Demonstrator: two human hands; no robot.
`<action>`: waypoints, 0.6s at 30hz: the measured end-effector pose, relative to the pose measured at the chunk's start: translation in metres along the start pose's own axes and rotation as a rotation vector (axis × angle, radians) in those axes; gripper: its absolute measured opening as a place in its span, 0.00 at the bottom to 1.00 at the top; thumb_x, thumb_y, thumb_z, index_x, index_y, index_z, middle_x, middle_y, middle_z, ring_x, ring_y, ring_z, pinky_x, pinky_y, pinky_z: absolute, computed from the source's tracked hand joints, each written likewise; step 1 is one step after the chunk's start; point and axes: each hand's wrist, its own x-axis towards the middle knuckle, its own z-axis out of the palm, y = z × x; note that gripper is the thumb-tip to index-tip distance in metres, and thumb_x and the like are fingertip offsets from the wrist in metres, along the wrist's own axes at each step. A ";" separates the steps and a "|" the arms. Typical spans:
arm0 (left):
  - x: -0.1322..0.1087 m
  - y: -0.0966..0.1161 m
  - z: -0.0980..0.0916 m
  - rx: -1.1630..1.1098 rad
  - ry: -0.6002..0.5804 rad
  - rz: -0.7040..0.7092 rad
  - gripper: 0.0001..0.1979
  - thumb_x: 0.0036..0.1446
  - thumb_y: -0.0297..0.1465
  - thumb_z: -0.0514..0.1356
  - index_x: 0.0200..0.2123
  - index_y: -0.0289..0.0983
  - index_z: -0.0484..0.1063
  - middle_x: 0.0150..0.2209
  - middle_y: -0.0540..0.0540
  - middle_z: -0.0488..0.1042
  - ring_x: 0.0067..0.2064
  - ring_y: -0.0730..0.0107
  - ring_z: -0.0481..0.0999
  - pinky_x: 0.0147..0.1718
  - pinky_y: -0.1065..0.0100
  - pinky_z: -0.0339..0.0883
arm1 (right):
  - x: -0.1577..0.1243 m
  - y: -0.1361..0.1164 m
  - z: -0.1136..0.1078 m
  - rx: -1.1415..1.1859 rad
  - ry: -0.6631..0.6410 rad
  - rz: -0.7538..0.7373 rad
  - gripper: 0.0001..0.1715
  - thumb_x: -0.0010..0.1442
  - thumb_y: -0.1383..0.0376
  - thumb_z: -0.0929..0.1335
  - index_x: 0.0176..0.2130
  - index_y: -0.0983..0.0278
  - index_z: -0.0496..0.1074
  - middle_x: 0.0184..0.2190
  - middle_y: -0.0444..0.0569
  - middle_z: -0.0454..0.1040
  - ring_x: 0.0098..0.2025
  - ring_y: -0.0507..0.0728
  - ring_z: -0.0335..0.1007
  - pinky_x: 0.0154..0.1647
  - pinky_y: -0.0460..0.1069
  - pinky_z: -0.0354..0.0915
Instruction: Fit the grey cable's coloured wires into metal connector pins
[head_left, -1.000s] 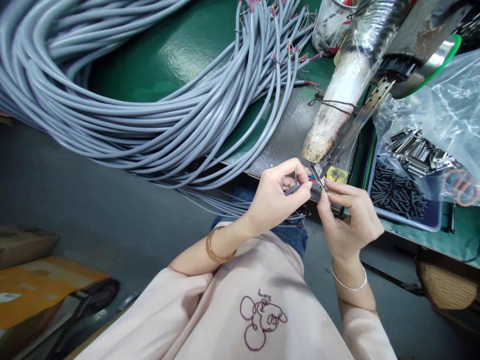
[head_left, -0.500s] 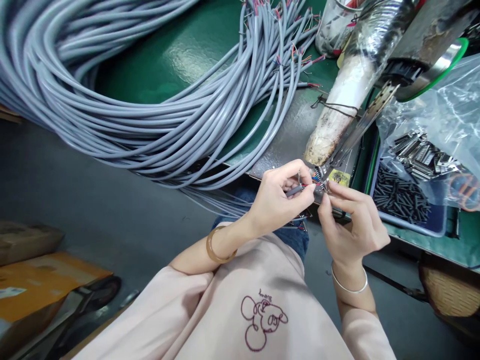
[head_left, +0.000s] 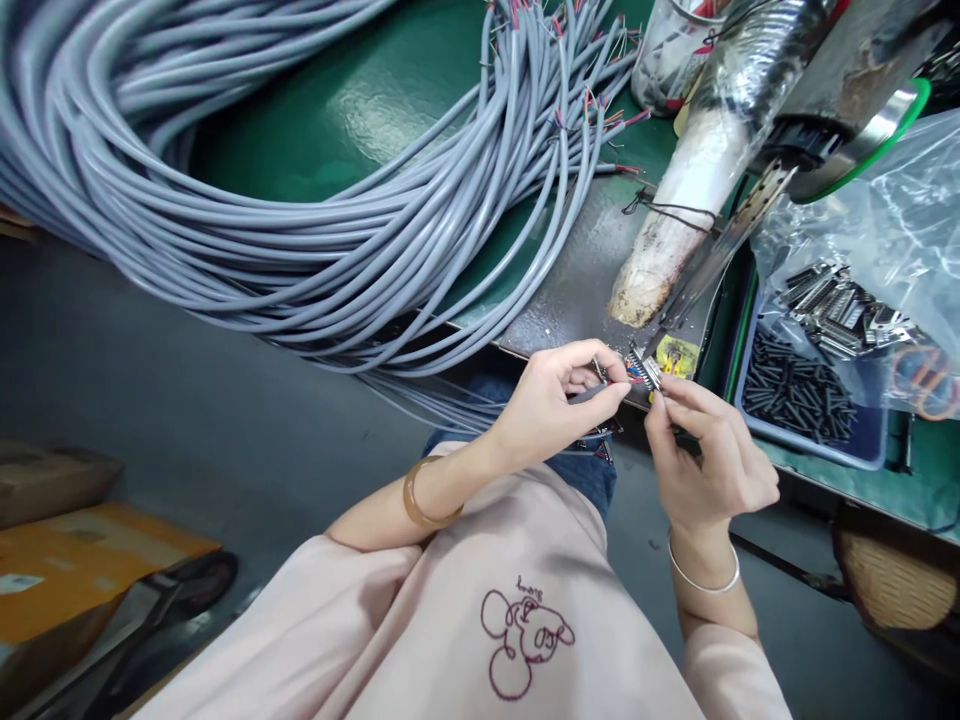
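And here's the tray (head_left: 870, 430), smooth blue plastic, cradling matt black sleeves (head_left: 799, 395)! Beyond it, a glossy, crinkled plastic bag (head_left: 900, 190). Left of it, a shiny metal connector (head_left: 646, 370); farther left, smooth, softly gleaming grey cables (head_left: 337, 235) over glossy green tabletop (head_left: 360, 110). Below-left, matt cloth top (head_left: 450, 610)!

Glare whitens the tabletop (head_left: 375, 128) beside a dim floor (head_left: 292, 440)

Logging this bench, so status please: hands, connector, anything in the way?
Left hand pinching grey cable by its coloured wires. Right hand holding metal connector. White tube close beyond, apart from both hands.
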 end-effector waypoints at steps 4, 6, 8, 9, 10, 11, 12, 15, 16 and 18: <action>-0.008 0.000 -0.004 -0.166 -0.103 -0.080 0.07 0.55 0.24 0.64 0.39 0.34 0.72 0.33 0.49 0.76 0.31 0.77 0.78 0.34 0.76 0.72 | 0.001 -0.005 -0.004 0.101 -0.003 0.205 0.13 0.54 0.76 0.76 0.35 0.61 0.74 0.37 0.45 0.84 0.37 0.54 0.83 0.37 0.46 0.76; -0.011 -0.001 -0.007 -0.254 -0.134 -0.125 0.10 0.56 0.23 0.64 0.42 0.34 0.71 0.33 0.48 0.78 0.34 0.75 0.81 0.38 0.75 0.74 | 0.001 -0.007 -0.006 0.170 -0.026 0.327 0.10 0.56 0.74 0.75 0.34 0.61 0.74 0.37 0.45 0.83 0.38 0.55 0.83 0.36 0.48 0.76; -0.014 -0.003 -0.009 -0.341 -0.148 -0.158 0.13 0.58 0.24 0.65 0.46 0.35 0.69 0.35 0.48 0.80 0.37 0.73 0.84 0.41 0.73 0.76 | 0.001 -0.010 -0.008 0.222 -0.034 0.410 0.08 0.57 0.73 0.74 0.33 0.61 0.74 0.36 0.45 0.83 0.38 0.55 0.83 0.34 0.48 0.76; -0.015 -0.005 -0.010 -0.377 -0.155 -0.172 0.14 0.58 0.25 0.65 0.46 0.36 0.68 0.36 0.48 0.81 0.38 0.71 0.85 0.42 0.73 0.76 | 0.001 -0.011 -0.008 0.242 -0.039 0.441 0.08 0.57 0.72 0.74 0.33 0.61 0.74 0.35 0.45 0.83 0.38 0.55 0.83 0.34 0.48 0.76; -0.016 -0.006 -0.010 -0.406 -0.163 -0.182 0.14 0.59 0.25 0.66 0.46 0.36 0.68 0.37 0.47 0.81 0.39 0.71 0.85 0.43 0.73 0.76 | 0.001 -0.011 -0.008 0.259 -0.047 0.462 0.07 0.57 0.72 0.74 0.32 0.61 0.74 0.35 0.45 0.83 0.38 0.55 0.82 0.34 0.48 0.76; -0.016 -0.007 -0.011 -0.426 -0.171 -0.189 0.13 0.59 0.26 0.66 0.45 0.36 0.68 0.37 0.47 0.81 0.40 0.70 0.85 0.43 0.73 0.76 | 0.001 -0.012 -0.007 0.274 -0.056 0.476 0.07 0.58 0.72 0.74 0.32 0.61 0.74 0.35 0.45 0.83 0.38 0.55 0.82 0.33 0.48 0.76; -0.017 -0.009 -0.012 -0.441 -0.178 -0.196 0.12 0.59 0.26 0.67 0.43 0.36 0.68 0.37 0.47 0.82 0.41 0.70 0.86 0.43 0.74 0.76 | 0.001 -0.012 -0.006 0.287 -0.062 0.480 0.07 0.58 0.71 0.74 0.32 0.61 0.74 0.35 0.45 0.82 0.37 0.55 0.82 0.33 0.48 0.76; -0.020 -0.012 -0.012 -0.477 -0.191 -0.214 0.12 0.58 0.27 0.68 0.42 0.35 0.70 0.38 0.46 0.82 0.41 0.70 0.86 0.43 0.75 0.76 | -0.001 -0.009 -0.007 0.301 -0.017 0.461 0.05 0.60 0.70 0.73 0.35 0.61 0.74 0.35 0.45 0.82 0.36 0.54 0.82 0.32 0.47 0.76; -0.021 -0.013 -0.013 -0.482 -0.194 -0.218 0.12 0.58 0.27 0.68 0.43 0.35 0.70 0.38 0.46 0.82 0.41 0.71 0.86 0.43 0.75 0.76 | -0.003 -0.007 -0.011 0.301 0.007 0.448 0.03 0.62 0.68 0.72 0.35 0.61 0.74 0.34 0.45 0.82 0.34 0.53 0.81 0.32 0.48 0.76; -0.023 -0.014 -0.013 -0.478 -0.193 -0.224 0.12 0.58 0.27 0.68 0.43 0.34 0.71 0.38 0.46 0.83 0.41 0.71 0.86 0.41 0.76 0.76 | -0.006 -0.003 -0.028 0.312 0.001 0.429 0.09 0.67 0.62 0.68 0.33 0.60 0.74 0.29 0.44 0.79 0.28 0.53 0.78 0.32 0.50 0.76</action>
